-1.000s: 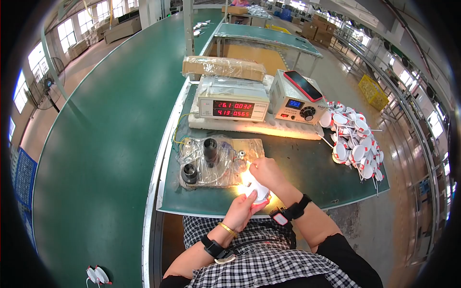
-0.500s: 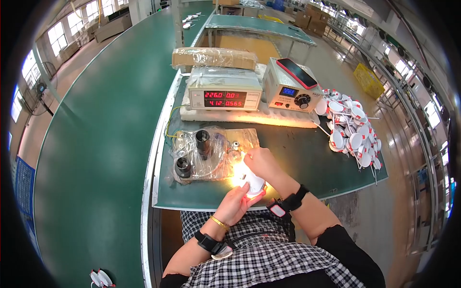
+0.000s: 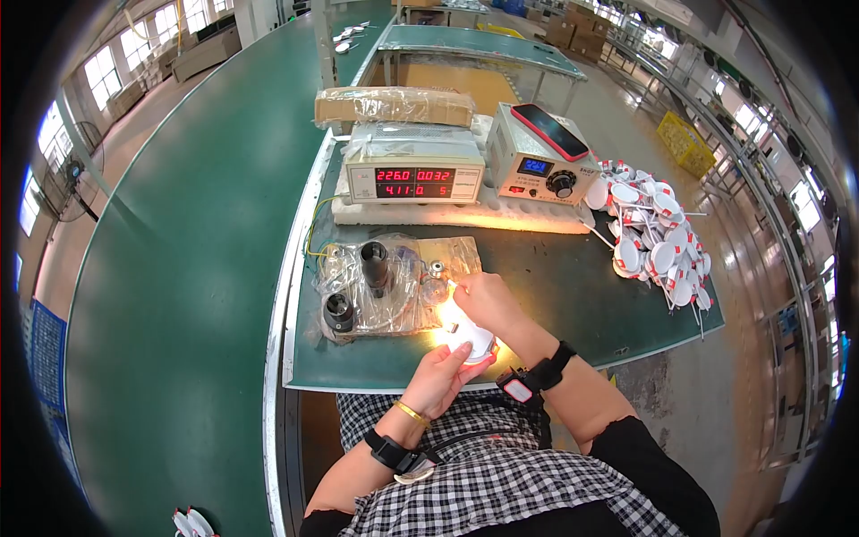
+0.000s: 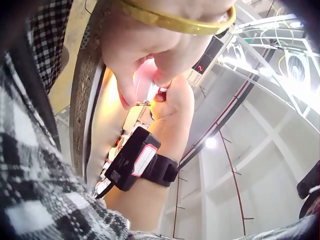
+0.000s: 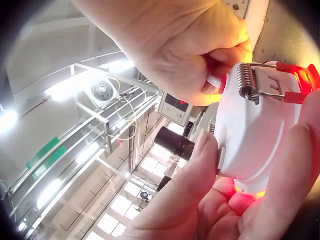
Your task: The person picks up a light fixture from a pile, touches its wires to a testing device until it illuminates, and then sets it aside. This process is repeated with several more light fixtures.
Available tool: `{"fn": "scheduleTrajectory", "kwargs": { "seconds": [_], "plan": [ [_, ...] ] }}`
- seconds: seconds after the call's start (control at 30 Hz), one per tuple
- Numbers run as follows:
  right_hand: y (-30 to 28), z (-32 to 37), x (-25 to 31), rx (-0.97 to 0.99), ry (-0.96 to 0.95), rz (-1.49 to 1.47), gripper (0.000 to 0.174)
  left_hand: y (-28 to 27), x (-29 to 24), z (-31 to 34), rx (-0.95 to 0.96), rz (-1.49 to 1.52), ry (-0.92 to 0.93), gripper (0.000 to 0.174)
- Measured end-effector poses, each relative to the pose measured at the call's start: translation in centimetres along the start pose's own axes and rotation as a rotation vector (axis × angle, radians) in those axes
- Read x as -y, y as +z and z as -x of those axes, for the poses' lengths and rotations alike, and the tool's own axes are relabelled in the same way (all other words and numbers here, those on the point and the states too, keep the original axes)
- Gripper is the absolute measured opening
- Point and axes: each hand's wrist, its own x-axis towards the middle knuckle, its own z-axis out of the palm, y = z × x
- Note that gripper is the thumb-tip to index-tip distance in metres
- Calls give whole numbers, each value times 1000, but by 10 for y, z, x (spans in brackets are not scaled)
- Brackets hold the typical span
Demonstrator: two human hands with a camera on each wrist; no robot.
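Left grip (image 3: 438, 372), head view: thumb and fingers closed round a lit white lamp (image 3: 474, 344) at the near edge of the bench (image 3: 582, 313); right grip (image 3: 492, 302) curled at its far end. Left wrist view: lamp between left thumb and fingers, glowing pink. Right wrist view: right fingers appear to pinch a white cord (image 5: 214, 80); wire spring (image 5: 246, 81) on smooth shell. Judged light, stiff, somewhat slippery; best held by shell sides, clear of spring, cord unstrained.
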Motion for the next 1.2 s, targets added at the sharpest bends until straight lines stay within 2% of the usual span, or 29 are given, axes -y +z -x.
{"fn": "scheduleTrajectory", "kwargs": {
  "seconds": [0.63,0.8,0.87,0.9,0.93,0.97,1.0,1.07,1.2],
  "plan": [
    [3,-1,-2,-24,-19,7,24,0,1,-1,-25,5,17,33],
    [-13,8,13,28,26,25,29,5,-9,7,78,108,29,39],
    [-39,23,28,87,6,-308,34,7,-13,13,89,96,77,40],
    [-39,30,23,96,6,-308,34,8,-14,17,99,82,127,42],
    [-38,42,17,137,22,-511,43,12,-16,20,92,88,128,42],
    [-35,52,14,176,39,-715,58,18,-18,24,70,88,208,42],
    [-33,61,19,180,41,-718,58,23,-19,27,50,85,287,42],
    [-38,76,33,240,-32,-804,76,26,-19,31,45,22,307,42],
    [-41,84,36,222,19,-891,79,35,-19,35,58,-45,357,42]
  ]
}}
